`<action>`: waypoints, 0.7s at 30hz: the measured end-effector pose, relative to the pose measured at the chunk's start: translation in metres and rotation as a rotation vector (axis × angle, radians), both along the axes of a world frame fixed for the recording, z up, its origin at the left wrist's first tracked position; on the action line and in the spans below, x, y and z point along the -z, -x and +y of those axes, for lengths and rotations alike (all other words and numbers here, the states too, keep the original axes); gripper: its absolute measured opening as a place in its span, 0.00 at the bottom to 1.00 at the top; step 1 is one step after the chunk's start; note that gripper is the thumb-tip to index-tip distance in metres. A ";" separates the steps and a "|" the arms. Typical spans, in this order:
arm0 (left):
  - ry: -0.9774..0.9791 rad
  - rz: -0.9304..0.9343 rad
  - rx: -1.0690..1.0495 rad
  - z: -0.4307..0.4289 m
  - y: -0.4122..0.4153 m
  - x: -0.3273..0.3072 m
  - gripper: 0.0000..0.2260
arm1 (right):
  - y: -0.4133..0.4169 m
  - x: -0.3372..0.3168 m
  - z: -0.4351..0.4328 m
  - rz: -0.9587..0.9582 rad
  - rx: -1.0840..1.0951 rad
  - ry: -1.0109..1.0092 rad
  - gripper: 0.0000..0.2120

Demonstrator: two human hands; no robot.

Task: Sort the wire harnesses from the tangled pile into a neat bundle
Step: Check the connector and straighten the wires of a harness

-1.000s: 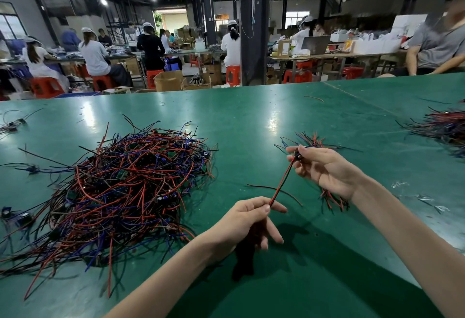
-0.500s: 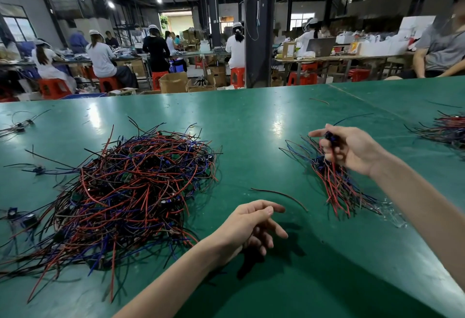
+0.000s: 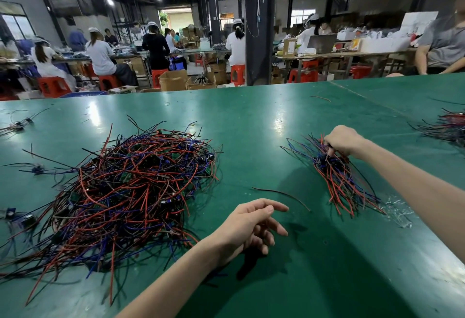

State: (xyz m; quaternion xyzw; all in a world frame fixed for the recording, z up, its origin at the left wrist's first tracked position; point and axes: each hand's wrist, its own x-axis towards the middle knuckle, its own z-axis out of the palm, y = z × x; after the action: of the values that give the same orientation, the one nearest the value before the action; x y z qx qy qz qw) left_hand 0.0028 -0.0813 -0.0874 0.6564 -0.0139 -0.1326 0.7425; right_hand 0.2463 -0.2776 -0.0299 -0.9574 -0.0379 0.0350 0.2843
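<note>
A big tangled pile of red, blue and black wire harnesses [image 3: 130, 192] lies on the green table [image 3: 251, 121] at the left. A smaller, roughly aligned bundle of the same harnesses [image 3: 344, 181] lies at the right. My right hand [image 3: 343, 141] is down on the bundle's far end, fingers curled, pinching a harness at its dark connector. My left hand [image 3: 251, 227] hovers just above the table between pile and bundle, fingers relaxed and holding nothing.
A single loose dark wire [image 3: 281, 195] lies between my hands. Clear plastic scraps [image 3: 400, 212] sit by the bundle's near end. Another wire heap [image 3: 445, 126] lies at the far right, stray harnesses [image 3: 15, 126] at the far left. Workers sit at benches beyond the table.
My left hand let go of the harness and stayed put, now relaxed. My right hand carried that harness right and lowered it onto the sorted bundle.
</note>
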 end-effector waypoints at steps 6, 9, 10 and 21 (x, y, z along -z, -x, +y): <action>-0.003 0.001 -0.001 0.000 -0.001 0.001 0.10 | -0.001 0.014 0.003 -0.132 0.015 0.163 0.19; -0.009 -0.006 -0.009 -0.001 -0.001 0.001 0.10 | 0.008 0.017 0.008 -0.170 0.036 0.211 0.19; -0.009 -0.007 -0.013 0.000 -0.001 0.001 0.10 | 0.013 0.016 0.012 -0.203 0.052 0.257 0.18; -0.647 -0.728 -0.472 0.013 0.002 -0.010 0.09 | 0.108 0.034 0.074 -0.038 -0.357 0.461 0.13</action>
State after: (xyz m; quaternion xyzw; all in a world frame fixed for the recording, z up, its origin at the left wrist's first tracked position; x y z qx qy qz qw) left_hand 0.0005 -0.0686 -0.0775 0.8403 -0.0808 0.2763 0.4594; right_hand 0.1380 -0.2037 -0.0639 -0.9754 -0.2022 0.0743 0.0477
